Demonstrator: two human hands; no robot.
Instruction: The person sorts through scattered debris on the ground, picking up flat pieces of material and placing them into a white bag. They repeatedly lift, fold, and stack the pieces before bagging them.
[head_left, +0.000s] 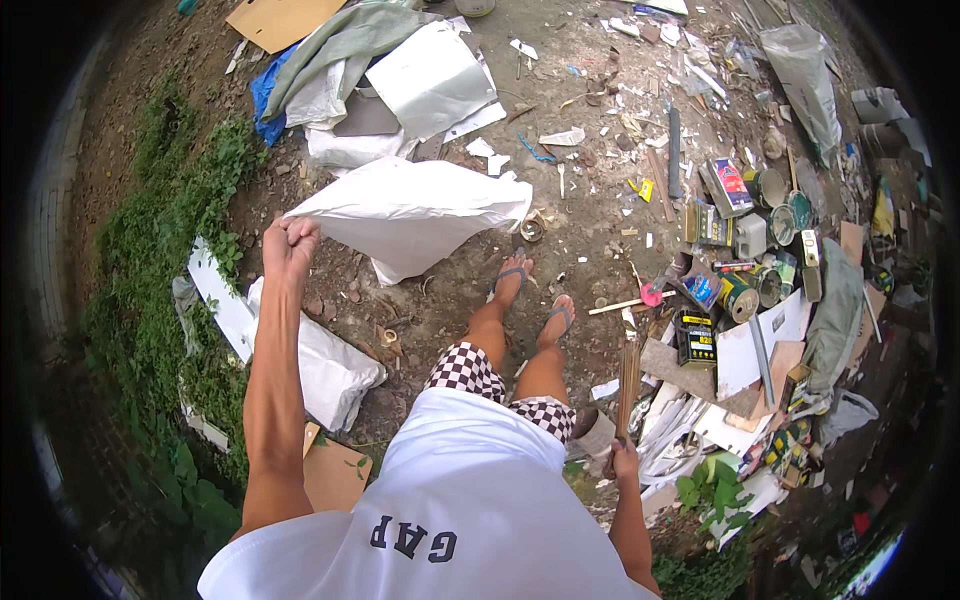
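Left hand (290,245) fisted on white sack (410,215), right hand (624,460) around brown strips (628,385)

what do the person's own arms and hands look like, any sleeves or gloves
The left hand and right hand are ungloved, with no watch or bracelet visible. The left forearm and right forearm are bare. The white T-shirt has a short left sleeve.

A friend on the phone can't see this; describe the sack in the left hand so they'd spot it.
Start at the green plants along the left side, then right to the outstretched left hand. It grips one corner of a white sack. Unlike the white bundle lying lower in view, this sack spreads rightward from the hand.
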